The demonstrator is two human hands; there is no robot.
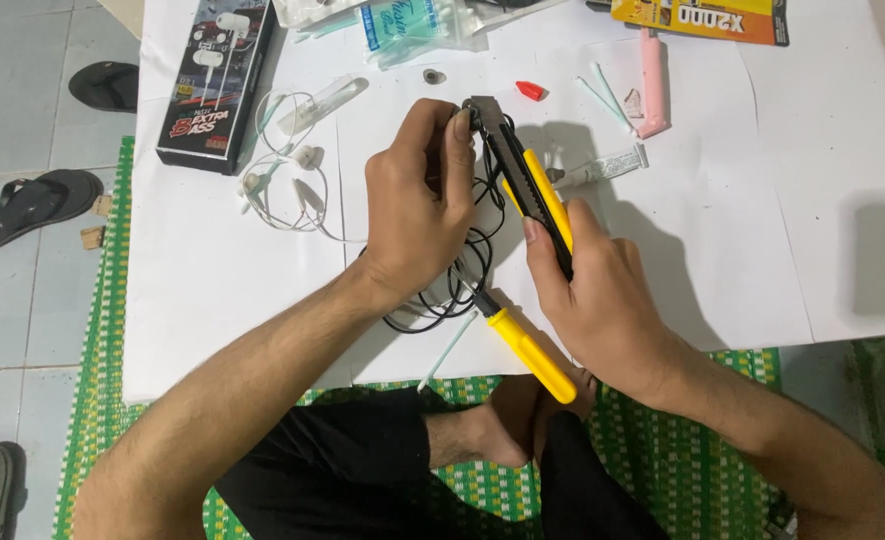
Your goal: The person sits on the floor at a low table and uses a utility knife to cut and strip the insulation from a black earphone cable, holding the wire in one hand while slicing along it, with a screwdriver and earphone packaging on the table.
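Our left hand (pixel 417 205) hides part of the coiled black cable (pixel 459 285); the flat yellow cardboard package (pixel 702 18) at the white sheet's (pixel 762 250) far edge is cropped.

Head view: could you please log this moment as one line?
left hand: pinching black cable | right hand: gripping yellow pliers | pliers tip at cable | surface: white sheet

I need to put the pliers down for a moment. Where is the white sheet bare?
Bare: the white sheet right of the glue tube, and the lower left patch below the white earphones. Crowded: the top edge and around both hands.
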